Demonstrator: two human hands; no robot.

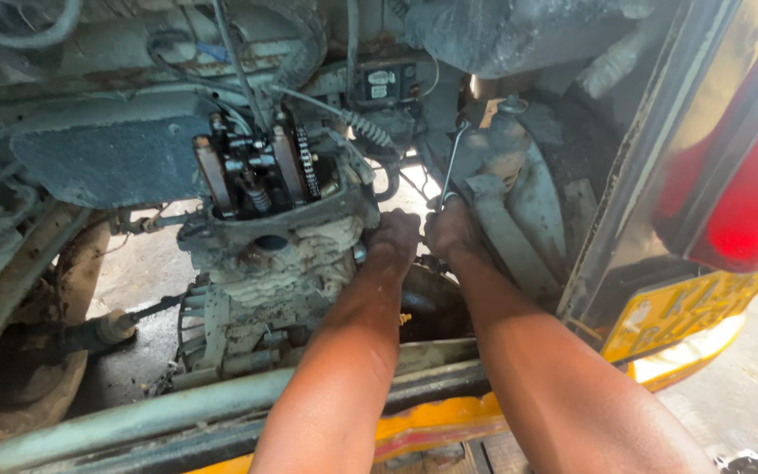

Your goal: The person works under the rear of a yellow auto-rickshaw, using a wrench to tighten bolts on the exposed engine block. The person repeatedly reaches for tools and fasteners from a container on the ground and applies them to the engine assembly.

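A grimy small engine (265,254) with its top cover off shows valve springs and a timing chain (307,162). My left hand (390,239) is closed against the engine's right side, down by the cylinder. My right hand (451,230) sits just beside it, gripping the lower end of a slim metal wrench (452,162) that stands up almost vertical toward a dusty bracket (495,114). Both forearms reach in from the bottom of the view. What my left fingers hold is hidden.
A grey metal bar (177,408) and yellow body panel (432,426) cross below my arms. A red tail lamp (747,202) and a yellow plate (686,312) are at right. Cables and hoses (247,83) hang above the engine. A wheel (10,386) sits at left.
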